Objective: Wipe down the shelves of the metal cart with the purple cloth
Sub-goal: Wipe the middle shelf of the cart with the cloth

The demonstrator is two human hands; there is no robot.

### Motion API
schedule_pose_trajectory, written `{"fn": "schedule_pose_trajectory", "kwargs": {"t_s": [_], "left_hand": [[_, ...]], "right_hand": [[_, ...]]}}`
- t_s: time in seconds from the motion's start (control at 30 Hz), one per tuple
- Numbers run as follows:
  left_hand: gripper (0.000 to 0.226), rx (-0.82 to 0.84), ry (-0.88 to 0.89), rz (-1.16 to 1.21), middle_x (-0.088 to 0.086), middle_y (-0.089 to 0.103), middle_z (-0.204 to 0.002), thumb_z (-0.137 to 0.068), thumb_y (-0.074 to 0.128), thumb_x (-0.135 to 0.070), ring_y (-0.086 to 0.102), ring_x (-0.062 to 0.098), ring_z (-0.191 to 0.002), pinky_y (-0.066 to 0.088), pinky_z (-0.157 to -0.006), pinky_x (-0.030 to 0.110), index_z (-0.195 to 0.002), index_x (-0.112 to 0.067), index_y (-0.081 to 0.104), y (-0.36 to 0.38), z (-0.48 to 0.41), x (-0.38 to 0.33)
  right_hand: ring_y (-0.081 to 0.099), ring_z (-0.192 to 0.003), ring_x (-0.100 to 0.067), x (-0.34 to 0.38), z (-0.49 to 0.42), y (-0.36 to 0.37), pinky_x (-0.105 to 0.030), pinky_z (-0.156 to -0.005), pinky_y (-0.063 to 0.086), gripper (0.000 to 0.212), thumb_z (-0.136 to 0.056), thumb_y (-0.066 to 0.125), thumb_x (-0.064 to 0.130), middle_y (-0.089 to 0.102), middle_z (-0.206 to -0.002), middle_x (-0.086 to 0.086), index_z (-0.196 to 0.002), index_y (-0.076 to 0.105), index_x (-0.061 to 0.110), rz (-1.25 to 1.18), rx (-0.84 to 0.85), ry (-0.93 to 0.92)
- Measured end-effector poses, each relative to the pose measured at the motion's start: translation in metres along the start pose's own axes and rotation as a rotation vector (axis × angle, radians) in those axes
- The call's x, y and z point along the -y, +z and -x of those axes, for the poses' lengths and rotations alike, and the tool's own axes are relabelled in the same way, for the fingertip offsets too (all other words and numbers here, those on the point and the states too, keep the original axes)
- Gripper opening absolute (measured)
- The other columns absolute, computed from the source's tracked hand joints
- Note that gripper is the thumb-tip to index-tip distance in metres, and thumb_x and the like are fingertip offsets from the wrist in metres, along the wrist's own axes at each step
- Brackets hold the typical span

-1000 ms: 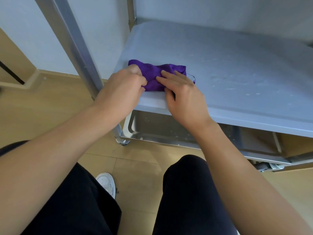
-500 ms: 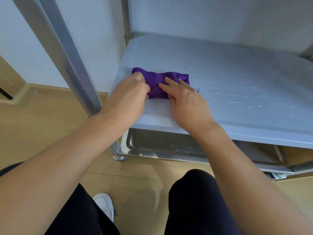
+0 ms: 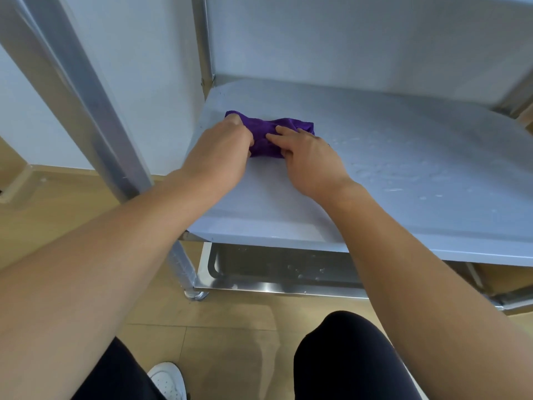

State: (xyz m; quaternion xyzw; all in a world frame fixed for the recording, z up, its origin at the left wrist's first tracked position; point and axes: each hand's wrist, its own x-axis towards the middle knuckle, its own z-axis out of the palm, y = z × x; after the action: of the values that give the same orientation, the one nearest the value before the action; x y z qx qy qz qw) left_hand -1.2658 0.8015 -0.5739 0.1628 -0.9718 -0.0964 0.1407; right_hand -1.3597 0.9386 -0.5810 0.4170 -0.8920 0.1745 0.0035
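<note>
Farther back on shelf [image 3: 403, 157], cloth [image 3: 268, 134] now.

Indoor room: wood-look floor [image 3: 230, 342], white wall [image 3: 144, 82], steel cart [image 3: 288, 287].

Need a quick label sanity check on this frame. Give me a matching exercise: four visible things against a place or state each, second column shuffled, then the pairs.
Things:
1. purple cloth
2. left hand
3. white shoe
4. lower shelf

Places or states:
A. on the wooden floor
B. bunched on the middle shelf
C. dotted with droplets, beneath the middle shelf
D. gripping the cloth's left end

Pairs: 1-B, 2-D, 3-A, 4-C
</note>
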Motion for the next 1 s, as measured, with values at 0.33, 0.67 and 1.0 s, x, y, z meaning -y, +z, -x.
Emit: {"fn": "schedule_pose_trajectory", "kwargs": {"t_s": [0.33, 0.67, 1.0], "left_hand": [[0.016, -0.010, -0.004, -0.154, 0.016, 0.053, -0.108, -0.088, 0.054, 0.004, 0.059, 0.036, -0.087, 0.046, -0.071, 0.040, -0.099, 0.001, 0.065, 0.004, -0.032, 0.001], [0.027, 0.063, -0.079, -0.322, 0.014, 0.052, -0.101, -0.089, 0.044, 0.005, 0.056, 0.034, -0.098, 0.037, -0.068, 0.035, -0.111, 0.001, 0.057, 0.003, -0.046, -0.018], [0.026, 0.122, -0.121, -0.272, 0.009, 0.049, -0.092, -0.090, 0.044, 0.002, 0.058, 0.031, -0.100, 0.039, -0.070, 0.033, -0.111, -0.002, 0.059, 0.005, -0.069, -0.016]], "right_hand": [[0.034, -0.141, -0.020, -0.012, -0.037, 0.007, -0.042, -0.106, 0.042, 0.057, -0.098, 0.040, 0.006, 0.030, -0.157, 0.011, -0.145, 0.040, 0.038, 0.006, 0.019, 0.035], [0.027, -0.144, -0.017, -0.025, -0.074, 0.016, -0.039, -0.110, 0.037, 0.056, -0.101, 0.036, 0.007, 0.027, -0.158, 0.015, -0.147, 0.036, 0.039, 0.030, 0.021, 0.034], [0.030, -0.142, -0.021, -0.033, -0.108, 0.020, -0.041, -0.109, 0.038, 0.061, -0.098, 0.038, 0.004, 0.027, -0.158, 0.012, -0.149, 0.033, 0.037, 0.086, 0.065, 0.026]]}}
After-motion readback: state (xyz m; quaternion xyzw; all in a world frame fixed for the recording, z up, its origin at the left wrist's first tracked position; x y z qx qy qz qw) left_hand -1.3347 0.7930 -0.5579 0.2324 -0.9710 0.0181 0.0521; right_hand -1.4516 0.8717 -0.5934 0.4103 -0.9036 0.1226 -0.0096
